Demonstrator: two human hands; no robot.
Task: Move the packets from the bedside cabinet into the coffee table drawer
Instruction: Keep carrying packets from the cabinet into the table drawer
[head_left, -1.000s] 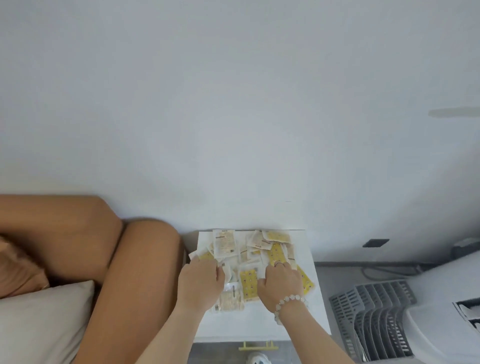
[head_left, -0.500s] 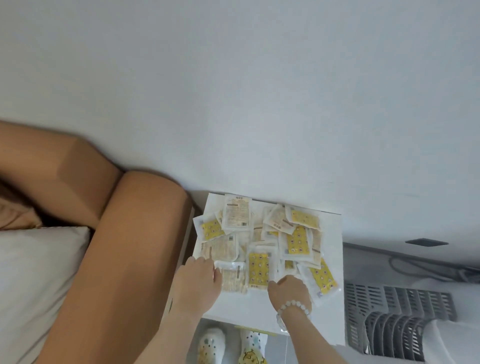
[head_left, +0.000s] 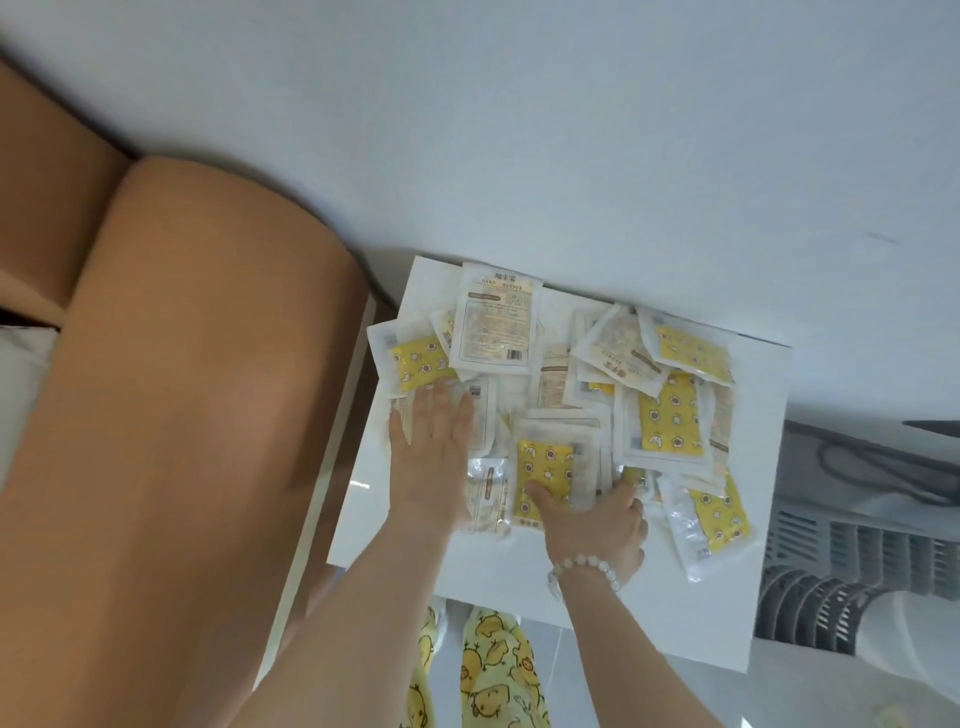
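printed "hand warmer" above a barcode on the pale packet (head_left: 496, 325) at the far edge of the heap; smaller print too blurred to read. strewn overlapping across the white bedside cabinet (head_left: 675, 613): packets (head_left: 670, 415), many yellow with small drawings. laid flat on the heap's left side, left hand (head_left: 431, 457), fingers straight, gripping nothing. just beside it, right hand (head_left: 592, 519) with a bead bracelet (head_left: 587, 566): thumb pressing on a yellow packet (head_left: 545, 467), fingers tucked in among the packets, real grip impossible to tell.
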